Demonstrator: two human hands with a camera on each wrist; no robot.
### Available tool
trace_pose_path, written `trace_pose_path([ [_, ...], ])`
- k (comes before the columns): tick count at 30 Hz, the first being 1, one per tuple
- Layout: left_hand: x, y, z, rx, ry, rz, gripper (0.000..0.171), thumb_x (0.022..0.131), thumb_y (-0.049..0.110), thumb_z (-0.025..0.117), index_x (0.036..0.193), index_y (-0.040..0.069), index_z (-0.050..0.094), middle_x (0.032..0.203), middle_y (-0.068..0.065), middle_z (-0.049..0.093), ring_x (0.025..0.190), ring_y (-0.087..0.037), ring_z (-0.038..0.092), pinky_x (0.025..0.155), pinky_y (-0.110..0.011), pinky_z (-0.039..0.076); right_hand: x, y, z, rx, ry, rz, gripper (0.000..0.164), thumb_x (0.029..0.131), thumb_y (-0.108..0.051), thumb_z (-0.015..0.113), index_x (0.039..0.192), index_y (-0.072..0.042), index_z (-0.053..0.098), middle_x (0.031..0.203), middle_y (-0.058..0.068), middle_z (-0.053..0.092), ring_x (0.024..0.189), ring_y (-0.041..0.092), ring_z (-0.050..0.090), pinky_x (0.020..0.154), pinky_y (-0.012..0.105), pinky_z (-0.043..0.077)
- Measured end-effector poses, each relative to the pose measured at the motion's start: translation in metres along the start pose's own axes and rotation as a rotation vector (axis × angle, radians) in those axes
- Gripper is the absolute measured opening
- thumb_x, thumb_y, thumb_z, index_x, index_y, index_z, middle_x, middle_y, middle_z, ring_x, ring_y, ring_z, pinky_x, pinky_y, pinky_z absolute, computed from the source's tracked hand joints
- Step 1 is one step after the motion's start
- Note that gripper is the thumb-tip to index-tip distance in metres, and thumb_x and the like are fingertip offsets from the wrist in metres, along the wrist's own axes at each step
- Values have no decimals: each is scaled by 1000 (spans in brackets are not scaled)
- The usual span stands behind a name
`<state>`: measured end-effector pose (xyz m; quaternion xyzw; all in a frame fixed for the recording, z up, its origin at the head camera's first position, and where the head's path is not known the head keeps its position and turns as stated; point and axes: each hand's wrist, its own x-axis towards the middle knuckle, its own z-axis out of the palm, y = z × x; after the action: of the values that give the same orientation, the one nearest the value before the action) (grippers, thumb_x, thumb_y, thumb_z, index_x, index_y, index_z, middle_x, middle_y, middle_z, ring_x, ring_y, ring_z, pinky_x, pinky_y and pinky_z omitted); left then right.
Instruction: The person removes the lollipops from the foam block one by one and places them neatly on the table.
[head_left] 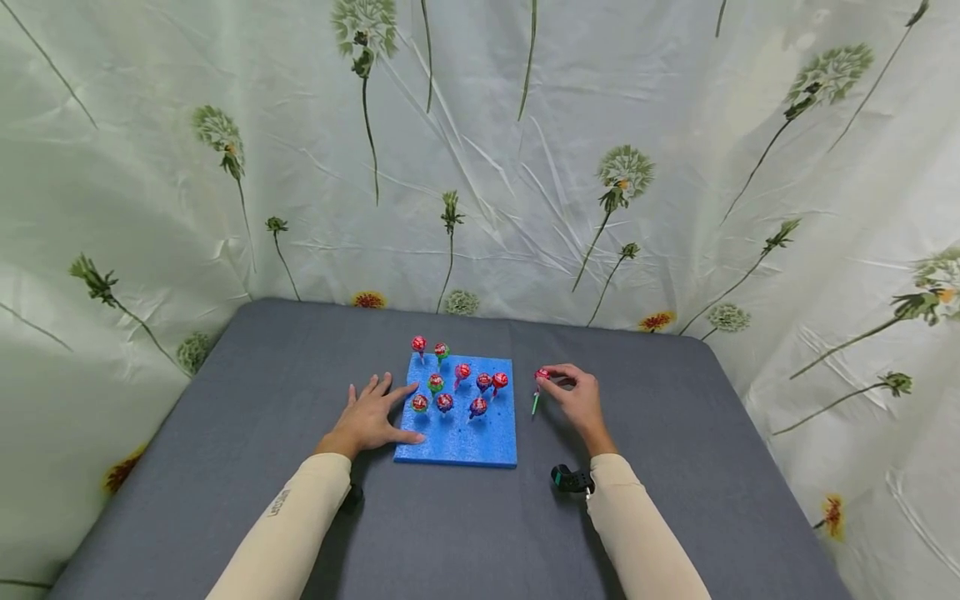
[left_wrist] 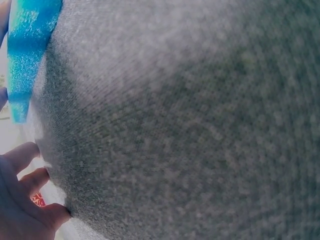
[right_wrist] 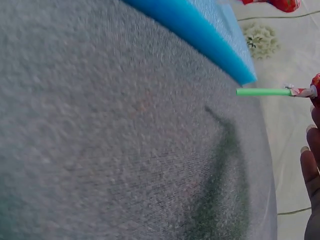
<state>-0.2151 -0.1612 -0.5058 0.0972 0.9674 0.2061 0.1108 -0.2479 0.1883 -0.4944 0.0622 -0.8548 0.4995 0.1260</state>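
Note:
My right hand (head_left: 576, 402) pinches a red-wrapped lollipop (head_left: 542, 374) by its head, just right of the blue foam board (head_left: 480, 442). Its green stick (right_wrist: 262, 92) points down, above the table in the right wrist view. My left hand (head_left: 371, 418) lies with spread fingers at the board's left side, thumb and index finger on the board. Several lollipops, such as one with a purple wrapper (head_left: 477, 407) and one with a green wrapper (head_left: 436, 382), stand upright with their sticks in the board, mostly toward its back and left.
The board lies on a grey cloth-covered table (head_left: 465, 533). Behind and beside the table hangs a pale curtain (head_left: 487, 167) printed with dandelions. A black wrist strap (head_left: 572, 479) is on the right wrist.

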Motion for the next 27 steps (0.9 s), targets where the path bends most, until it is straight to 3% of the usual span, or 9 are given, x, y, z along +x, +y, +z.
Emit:
trace_pose_path([
  [5,0,2,-3,-9,2,15,102,65,71,73,149,22,39,154,-29,21,142,-49,11,108,-70,1,8,6,2,-17,-4,28,23,82,-10,77,103,-1,72,97,13,70,83,22,61,70,25,49],
  [11,0,3,-4,-3,-18,15,103,66,72,72,149,21,38,154,-29,21,142,-49,11,108,-71,2,11,15,7,-1,-36,75,20,83,-10,76,100,-1,72,94,14,70,79,19,61,68,23,48],
  [27,2,-2,0,14,-15,-2,104,65,74,71,149,23,38,155,-28,21,143,-48,11,109,-70,1,12,28,19,-41,-75,124,23,86,-17,74,102,0,73,98,12,72,91,24,63,83,39,50],
])
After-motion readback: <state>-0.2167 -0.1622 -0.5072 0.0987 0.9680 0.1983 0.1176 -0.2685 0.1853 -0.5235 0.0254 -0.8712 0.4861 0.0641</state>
